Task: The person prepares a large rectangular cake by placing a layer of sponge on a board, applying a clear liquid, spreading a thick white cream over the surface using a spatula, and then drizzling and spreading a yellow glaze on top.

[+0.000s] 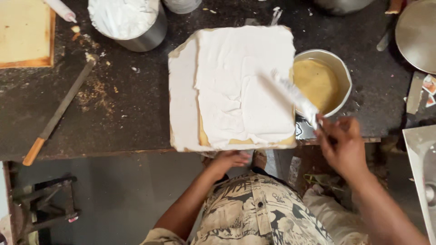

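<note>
Right hand (341,144) fingers clench the palette knife (294,97) over the frosted cake (236,86)

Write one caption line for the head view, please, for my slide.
Right hand draws a cream-coated spatula over a square white-frosted cake; left hand steadies its near edge on the dark worktop.
</note>
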